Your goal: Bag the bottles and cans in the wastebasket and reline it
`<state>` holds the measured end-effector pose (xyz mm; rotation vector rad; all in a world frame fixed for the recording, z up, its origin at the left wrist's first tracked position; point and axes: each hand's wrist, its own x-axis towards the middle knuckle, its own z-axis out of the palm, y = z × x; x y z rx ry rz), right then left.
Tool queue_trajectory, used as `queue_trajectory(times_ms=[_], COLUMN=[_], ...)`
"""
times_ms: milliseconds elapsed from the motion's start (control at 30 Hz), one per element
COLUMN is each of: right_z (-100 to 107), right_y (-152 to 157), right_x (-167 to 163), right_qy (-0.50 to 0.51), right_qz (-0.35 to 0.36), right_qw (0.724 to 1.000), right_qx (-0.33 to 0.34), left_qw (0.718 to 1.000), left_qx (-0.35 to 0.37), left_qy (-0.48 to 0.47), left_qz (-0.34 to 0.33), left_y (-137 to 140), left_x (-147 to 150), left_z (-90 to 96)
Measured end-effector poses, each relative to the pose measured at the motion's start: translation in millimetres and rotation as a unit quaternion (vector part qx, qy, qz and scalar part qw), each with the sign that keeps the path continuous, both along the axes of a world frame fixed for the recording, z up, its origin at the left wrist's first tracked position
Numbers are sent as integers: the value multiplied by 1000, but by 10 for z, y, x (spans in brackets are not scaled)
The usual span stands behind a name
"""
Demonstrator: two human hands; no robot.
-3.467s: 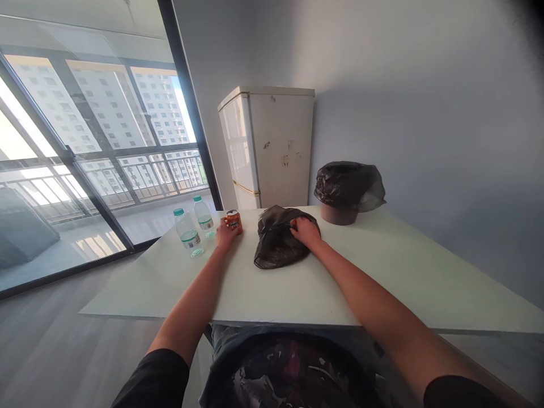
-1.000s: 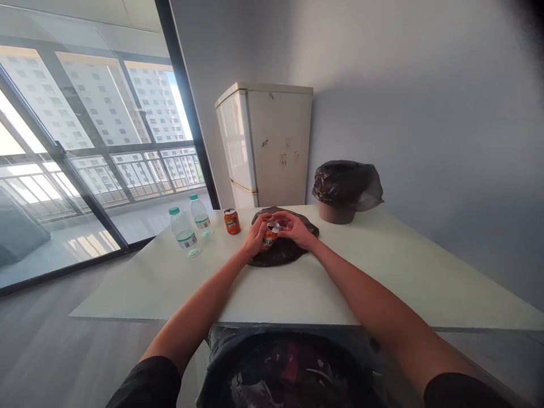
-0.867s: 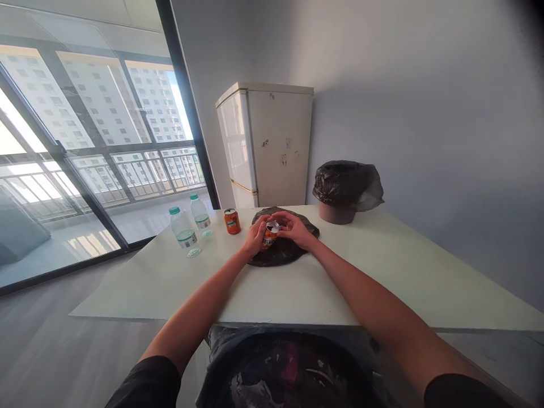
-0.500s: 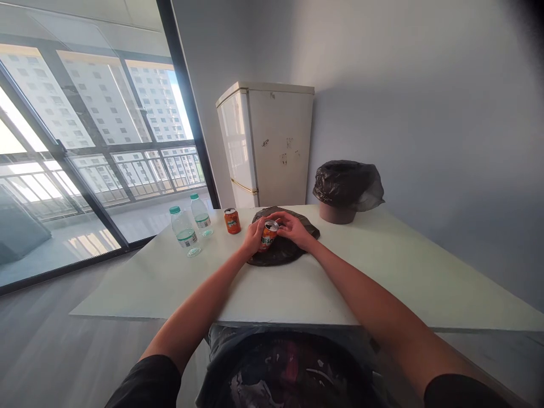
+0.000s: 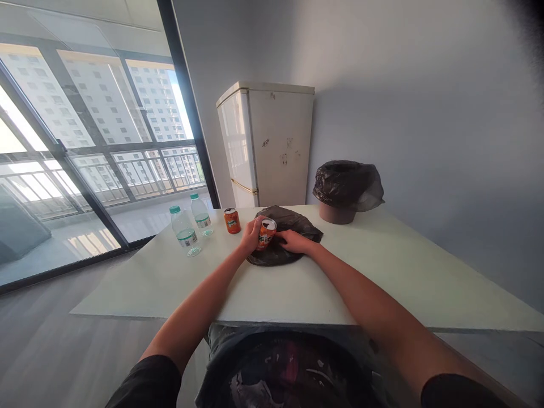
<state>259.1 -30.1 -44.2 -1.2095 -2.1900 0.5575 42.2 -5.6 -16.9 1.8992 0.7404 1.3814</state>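
Observation:
My left hand point(image 5: 252, 235) is wrapped round an orange soda can point(image 5: 267, 234), which stands upright with its top showing. The can is over the near left part of a black plastic bag point(image 5: 293, 218) spread on the table. Just right of the can, my right hand point(image 5: 294, 242) rests low with its fingers bent and pressed together on the bag. Its fingertips are partly hidden among the dark folds. Left of my hands a second orange soda can point(image 5: 232, 221) stands upright.
Two clear bottles with green caps, a nearer bottle point(image 5: 185, 232) and a farther bottle point(image 5: 201, 216), stand at the table's left. A brown bin point(image 5: 338, 213) lined with a black bag stands at the back right. Behind the table point(image 5: 170, 289) is a white fridge point(image 5: 280, 141).
My right hand has come down from the can's top to the bag on its right. The bag's far and right edges have shifted outward. My left hand has stayed on the can.

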Motion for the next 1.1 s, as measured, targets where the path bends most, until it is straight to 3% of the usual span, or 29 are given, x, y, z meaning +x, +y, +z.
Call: queue_trajectory(times_ms=[100,200,467,700,967,1100], right_z=[10,7,-24,-54,-27,-34], right_y=[9,32,69,95,68,67], right_x=[-15,-12,12,16,7,12], right_qy=[-54,-85,-104,-106,-110,-111], right_qz=[13,16,19,16,15,12], right_qw=[998,996,994,994,994,994], right_qx=[4,12,19,22,21,18], left_qw=[998,981,906,886,901,914], left_qx=[-39,-128,-313,-331,-307,-290], left_qy=[-57,-142,-268,-305,-290,-278], left_qz=[-8,-18,-92,-108,-95,-55], left_y=[7,25,103,144,100,142], left_x=[3,9,-127,-202,-210,-199], left_z=[13,26,147,189,210,178])
